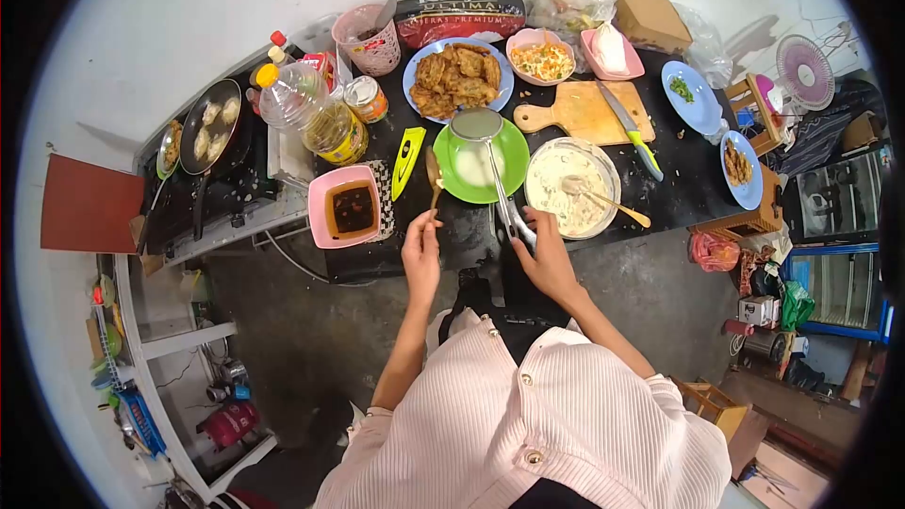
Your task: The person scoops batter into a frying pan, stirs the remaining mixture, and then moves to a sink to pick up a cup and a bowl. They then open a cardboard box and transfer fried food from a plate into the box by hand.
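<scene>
My left hand [421, 250] is closed on the handle of a spoon [435, 174], whose bowl end points away beside a green plate [513, 155]. My right hand [547, 250] grips the metal handle of a strainer [477, 123]. The strainer's round mesh head is over the far part of the green plate, which holds something whitish. Right of the plate is a bowl of creamy batter [556, 188] with a wooden-handled spoon [613, 205] in it. A pink bowl of dark sauce [318, 212] sits to the left, and a yellow-green slicer [407, 162] lies between.
Behind are a plate of fried food [462, 80], an oil bottle [335, 132] and a can [366, 99]. A knife [627, 123] lies across a cutting board [575, 113]. A frying pan [212, 127] is on the stove at left; blue plates [698, 113] stand right.
</scene>
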`<state>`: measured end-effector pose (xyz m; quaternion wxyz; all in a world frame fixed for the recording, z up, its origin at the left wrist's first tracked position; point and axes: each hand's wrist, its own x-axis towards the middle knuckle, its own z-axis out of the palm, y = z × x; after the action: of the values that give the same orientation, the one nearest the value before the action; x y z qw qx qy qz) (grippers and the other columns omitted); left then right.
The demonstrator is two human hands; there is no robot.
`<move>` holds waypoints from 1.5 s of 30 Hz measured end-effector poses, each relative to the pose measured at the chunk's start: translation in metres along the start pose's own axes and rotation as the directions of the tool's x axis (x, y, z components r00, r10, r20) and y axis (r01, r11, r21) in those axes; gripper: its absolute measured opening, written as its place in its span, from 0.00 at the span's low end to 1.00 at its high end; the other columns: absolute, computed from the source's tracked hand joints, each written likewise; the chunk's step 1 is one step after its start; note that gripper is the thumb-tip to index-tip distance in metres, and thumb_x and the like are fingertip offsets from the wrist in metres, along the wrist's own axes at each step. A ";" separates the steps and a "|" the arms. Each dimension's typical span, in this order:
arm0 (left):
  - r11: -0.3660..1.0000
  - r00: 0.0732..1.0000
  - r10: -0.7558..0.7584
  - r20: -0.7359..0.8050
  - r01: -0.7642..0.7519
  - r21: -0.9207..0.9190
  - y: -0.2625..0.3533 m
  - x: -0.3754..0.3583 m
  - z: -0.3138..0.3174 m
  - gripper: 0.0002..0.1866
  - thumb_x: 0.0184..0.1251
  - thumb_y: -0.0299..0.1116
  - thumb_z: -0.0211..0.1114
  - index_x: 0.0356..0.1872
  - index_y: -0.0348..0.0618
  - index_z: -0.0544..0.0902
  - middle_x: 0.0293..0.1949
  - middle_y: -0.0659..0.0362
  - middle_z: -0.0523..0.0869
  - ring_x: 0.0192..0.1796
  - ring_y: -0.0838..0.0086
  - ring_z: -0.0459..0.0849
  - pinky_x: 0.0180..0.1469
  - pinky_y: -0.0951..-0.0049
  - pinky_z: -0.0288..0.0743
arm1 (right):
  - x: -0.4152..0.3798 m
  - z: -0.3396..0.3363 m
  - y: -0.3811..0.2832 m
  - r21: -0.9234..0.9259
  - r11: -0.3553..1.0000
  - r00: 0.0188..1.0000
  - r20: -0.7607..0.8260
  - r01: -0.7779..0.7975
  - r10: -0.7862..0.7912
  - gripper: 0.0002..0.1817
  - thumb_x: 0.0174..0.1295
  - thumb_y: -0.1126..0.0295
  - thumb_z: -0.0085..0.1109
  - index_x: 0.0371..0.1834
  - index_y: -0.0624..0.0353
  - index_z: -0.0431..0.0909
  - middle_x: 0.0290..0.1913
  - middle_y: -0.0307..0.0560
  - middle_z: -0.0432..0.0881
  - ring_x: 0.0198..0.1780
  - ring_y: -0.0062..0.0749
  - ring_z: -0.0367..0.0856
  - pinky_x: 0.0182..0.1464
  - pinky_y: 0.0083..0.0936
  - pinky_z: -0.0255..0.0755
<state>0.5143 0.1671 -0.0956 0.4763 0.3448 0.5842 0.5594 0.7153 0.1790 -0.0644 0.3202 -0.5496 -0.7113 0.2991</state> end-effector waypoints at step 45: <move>0.601 0.935 0.337 -0.107 -0.126 0.789 -0.042 0.083 -0.009 0.08 0.64 0.27 0.46 0.42 0.35 0.67 0.41 0.45 0.69 0.39 0.47 0.74 0.40 0.54 0.66 | 0.026 0.054 0.016 0.535 0.696 0.733 0.680 -0.480 -0.017 0.12 0.64 0.71 0.42 0.48 0.62 0.65 0.34 0.42 0.73 0.36 0.21 0.72 0.41 0.19 0.68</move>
<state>0.4853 0.2362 -0.1520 0.1293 0.5162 0.7704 0.3510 0.6775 0.2036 -0.1065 0.1934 -0.3479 -0.5338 0.7461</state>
